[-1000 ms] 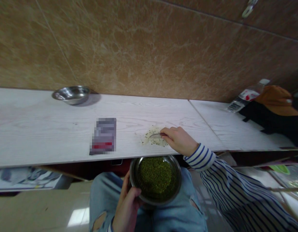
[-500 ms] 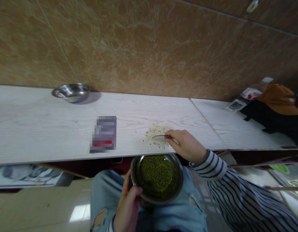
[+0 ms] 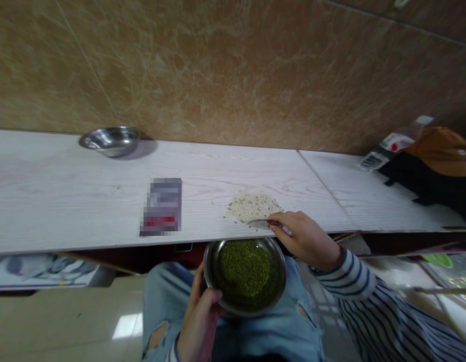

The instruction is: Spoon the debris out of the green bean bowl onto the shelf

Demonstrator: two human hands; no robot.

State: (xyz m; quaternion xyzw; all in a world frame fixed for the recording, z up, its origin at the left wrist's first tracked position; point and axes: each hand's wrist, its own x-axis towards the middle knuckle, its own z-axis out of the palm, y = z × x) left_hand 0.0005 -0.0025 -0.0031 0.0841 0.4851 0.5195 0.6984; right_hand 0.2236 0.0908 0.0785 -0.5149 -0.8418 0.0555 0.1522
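Right hand (image 3: 304, 239) pinching slim, pointed metal utensil (image 3: 258, 223), tip at near edge of loose pale grains (image 3: 251, 207), dark-flecked, on white wood-grain table (image 3: 206, 166). Left hand (image 3: 201, 314) clasping rim of round, shiny steel bowl (image 3: 278, 281), small green beans (image 3: 245, 266) inside.

A flat heap of small white grains speckled with green (image 3: 251, 205) lies near the front edge of the white wood-grain surface (image 3: 203, 216). At the heap's near side, a slim silver metal utensil (image 3: 258, 224) points left. Just before that edge is a round, upright steel bowl (image 3: 277, 274), partly filled with green beans (image 3: 245, 269).
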